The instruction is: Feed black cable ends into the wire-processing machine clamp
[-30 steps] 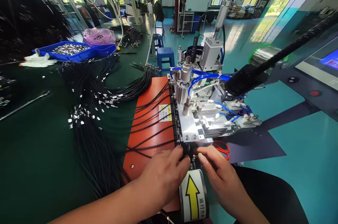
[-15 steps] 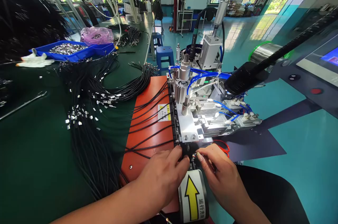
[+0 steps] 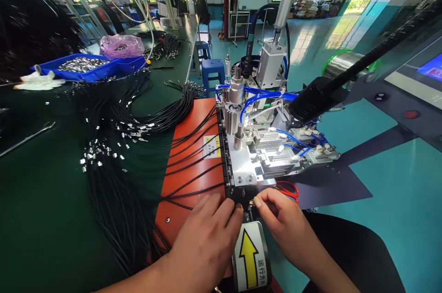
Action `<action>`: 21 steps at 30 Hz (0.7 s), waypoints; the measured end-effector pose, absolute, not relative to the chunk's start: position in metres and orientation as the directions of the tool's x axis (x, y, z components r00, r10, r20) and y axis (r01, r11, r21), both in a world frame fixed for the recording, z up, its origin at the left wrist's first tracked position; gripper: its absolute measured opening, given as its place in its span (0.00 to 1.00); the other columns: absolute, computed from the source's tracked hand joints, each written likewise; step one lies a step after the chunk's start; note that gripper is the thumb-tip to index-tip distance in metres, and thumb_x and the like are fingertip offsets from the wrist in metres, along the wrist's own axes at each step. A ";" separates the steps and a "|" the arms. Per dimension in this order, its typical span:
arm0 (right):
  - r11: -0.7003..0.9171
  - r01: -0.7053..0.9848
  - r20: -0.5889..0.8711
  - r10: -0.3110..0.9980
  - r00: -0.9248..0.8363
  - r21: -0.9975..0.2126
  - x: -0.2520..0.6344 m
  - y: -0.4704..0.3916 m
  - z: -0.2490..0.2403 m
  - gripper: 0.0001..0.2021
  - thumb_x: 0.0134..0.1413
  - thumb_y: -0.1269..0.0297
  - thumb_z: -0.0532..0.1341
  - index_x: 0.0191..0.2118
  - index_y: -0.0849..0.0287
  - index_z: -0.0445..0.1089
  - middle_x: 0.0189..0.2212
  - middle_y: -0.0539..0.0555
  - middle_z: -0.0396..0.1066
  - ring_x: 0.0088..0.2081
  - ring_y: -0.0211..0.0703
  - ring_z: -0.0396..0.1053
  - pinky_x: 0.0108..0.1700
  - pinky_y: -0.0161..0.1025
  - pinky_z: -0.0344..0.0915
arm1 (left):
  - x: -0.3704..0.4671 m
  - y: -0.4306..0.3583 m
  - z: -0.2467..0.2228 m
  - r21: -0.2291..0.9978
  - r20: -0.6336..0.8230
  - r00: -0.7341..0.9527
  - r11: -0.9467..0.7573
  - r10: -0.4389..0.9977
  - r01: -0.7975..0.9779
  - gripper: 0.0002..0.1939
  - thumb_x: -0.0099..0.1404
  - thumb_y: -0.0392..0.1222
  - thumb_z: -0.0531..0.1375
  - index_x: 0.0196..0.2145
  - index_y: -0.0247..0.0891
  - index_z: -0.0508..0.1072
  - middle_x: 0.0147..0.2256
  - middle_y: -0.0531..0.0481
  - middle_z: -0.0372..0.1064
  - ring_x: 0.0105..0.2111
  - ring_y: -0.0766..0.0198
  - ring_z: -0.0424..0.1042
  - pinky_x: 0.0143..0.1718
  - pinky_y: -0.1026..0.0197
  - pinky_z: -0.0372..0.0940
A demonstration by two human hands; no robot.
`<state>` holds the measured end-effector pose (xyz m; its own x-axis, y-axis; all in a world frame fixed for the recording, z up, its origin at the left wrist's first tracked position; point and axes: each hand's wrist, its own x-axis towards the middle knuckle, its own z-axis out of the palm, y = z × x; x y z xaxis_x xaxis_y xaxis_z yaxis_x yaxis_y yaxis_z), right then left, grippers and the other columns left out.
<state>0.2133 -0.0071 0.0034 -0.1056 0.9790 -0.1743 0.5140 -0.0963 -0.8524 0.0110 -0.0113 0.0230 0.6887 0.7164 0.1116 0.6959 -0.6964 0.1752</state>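
My left hand (image 3: pixel 210 233) is closed at the near end of the machine's black rail, over the orange plate (image 3: pixel 193 164); what its fingertips grip is hidden. Just right of it, my right hand (image 3: pixel 279 219) pinches a small metal cable end (image 3: pixel 252 202). Several black cables (image 3: pixel 193 163) cross the orange plate, their ends in the rail beside the metal machine (image 3: pixel 276 150). Below the hands is a guard (image 3: pixel 253 256) with a yellow arrow.
Bundles of black cables (image 3: pixel 113 201) with metal tips lie on the green table (image 3: pixel 41 201). Behind them are a blue tray (image 3: pixel 103 72) of small metal parts and a pink bag (image 3: pixel 121 46). A solder-like wire spool (image 3: pixel 341 65) and a black hose (image 3: pixel 366 63) are at right.
My left hand has shifted slightly, its back turned more upward and its fingers bunched closer together. My right hand keeps its pinch near the rail. The whole view has moved slightly.
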 end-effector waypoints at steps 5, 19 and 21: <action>-0.155 0.490 -0.233 0.967 -0.102 -0.858 0.212 -0.004 0.007 0.14 0.66 0.57 0.54 0.29 0.55 0.66 0.27 0.48 0.66 0.31 0.42 0.64 0.33 0.36 0.58 | 0.009 -0.013 0.028 0.225 0.117 0.647 -0.654 0.754 0.722 0.09 0.61 0.29 0.58 0.40 0.34 0.72 0.36 0.44 0.70 0.35 0.52 0.67 0.37 0.45 0.69; 0.038 0.587 0.048 0.999 0.000 -0.809 0.202 -0.033 0.007 0.08 0.67 0.59 0.54 0.40 0.53 0.69 0.33 0.52 0.72 0.32 0.44 0.69 0.34 0.38 0.64 | -0.001 -0.004 0.049 0.167 -0.232 0.653 -0.632 0.721 0.757 0.30 0.48 0.29 0.60 0.52 0.33 0.71 0.32 0.47 0.77 0.24 0.57 0.74 0.23 0.62 0.63; 0.213 0.629 0.161 0.977 -0.139 -0.748 0.187 -0.053 0.004 0.08 0.66 0.61 0.56 0.35 0.52 0.70 0.29 0.50 0.70 0.26 0.40 0.67 0.28 0.37 0.62 | -0.004 0.001 0.063 0.204 -0.319 0.656 -0.626 0.684 0.752 0.32 0.47 0.29 0.60 0.53 0.35 0.71 0.31 0.48 0.78 0.23 0.57 0.75 0.20 0.64 0.60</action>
